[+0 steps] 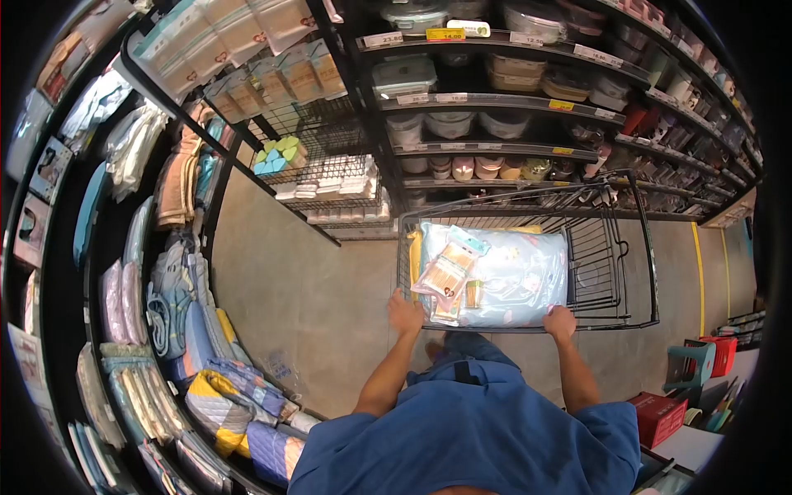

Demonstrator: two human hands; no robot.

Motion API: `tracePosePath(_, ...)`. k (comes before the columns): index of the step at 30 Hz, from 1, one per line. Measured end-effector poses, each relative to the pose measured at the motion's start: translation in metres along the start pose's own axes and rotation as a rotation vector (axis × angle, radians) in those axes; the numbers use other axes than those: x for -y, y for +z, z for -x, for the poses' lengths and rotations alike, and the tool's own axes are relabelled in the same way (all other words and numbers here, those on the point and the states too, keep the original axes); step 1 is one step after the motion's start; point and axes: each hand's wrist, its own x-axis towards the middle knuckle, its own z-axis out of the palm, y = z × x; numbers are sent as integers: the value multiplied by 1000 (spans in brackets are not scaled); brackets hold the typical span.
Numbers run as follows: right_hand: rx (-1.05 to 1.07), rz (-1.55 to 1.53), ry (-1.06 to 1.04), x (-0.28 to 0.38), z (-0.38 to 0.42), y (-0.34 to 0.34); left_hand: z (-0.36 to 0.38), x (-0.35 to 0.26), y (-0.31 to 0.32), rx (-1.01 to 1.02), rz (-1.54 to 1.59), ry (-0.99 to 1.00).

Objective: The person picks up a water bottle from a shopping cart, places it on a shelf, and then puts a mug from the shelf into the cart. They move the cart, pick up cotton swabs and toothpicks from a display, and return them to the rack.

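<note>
Two hands of yours are on the near side of the wire cart (594, 289), spread well apart along its rim. Your left hand (405, 313) is closed around the near left corner, and your right hand (560, 322) is curled over the near rim farther right, just beside the corner of the pale blue plastic-wrapped bundle (524, 276). The fingers of both hands are bent round the frame with little gap showing; you cannot tell from this angle how tightly they press, since their undersides are hidden.

The bundle lies flat in the cart, filling its left and middle part. On its left end rests a clear packet of thin sticks (446, 268), tilted, with a small container of sticks (473, 294) to its right. Something yellow (415, 257) shows beneath the bundle's left edge.

Ahead of you, black shelves (503, 103) carry lidded containers and price labels. To your left, folded quilts (216, 408) are stacked on a rack, and to your right stand a teal stool (691, 363) and a red box (657, 417).
</note>
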Motion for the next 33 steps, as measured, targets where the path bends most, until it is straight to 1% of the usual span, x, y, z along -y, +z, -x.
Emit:
tracePosePath(3, -1, -24, 2, 4, -1, -5, -3, -5, -1, -1, -33, 6)
tracePosePath(5, -6, -40, 12, 5, -3, -8, -5, -5, 4, -61, -8, -1)
tracePosePath(6, -8, -53, 13, 5, -4, -8, -7, -8, 2, -60, -14, -2)
tracePosePath(8, -3, -70, 20, 5, -7, -9, -10, -15, -1, -22, -21, -68)
tracePosePath(11, 6, -74, 55, 7, -11, -8, -16, -20, -2, 45, -83, -82)
tracePosePath(14, -5, -65, 40, 4, -17, -4, -21, -17, 5, 46, -80, -65)
tracePosePath(16, -51, -33, 38, 6, -18, -7, -25, -15, 8, 52, -89, -49)
tracePosePath(18, -38, -43, 25, 5, -21, -6, -31, -16, 8, 52, -96, -30)
tracePosePath(20, -29, -56, 10, 5, -26, -5, -38, -19, 6, 122, -134, -52)
tracePosePath(24, -19, -93, 15, 13, -26, -9, -51, -22, 5, 115, -160, -25)
tracePosePath(26, -24, -114, 28, 16, -27, -9, -59, -26, 2, 164, -122, -48)
tracePosePath(29, -11, -99, 39, 21, -33, -3, -72, -21, 10, 115, -118, -22)
tracePosePath(33, 19, -89, 41, 27, -35, -3, -82, -23, 8, 108, -108, -14)
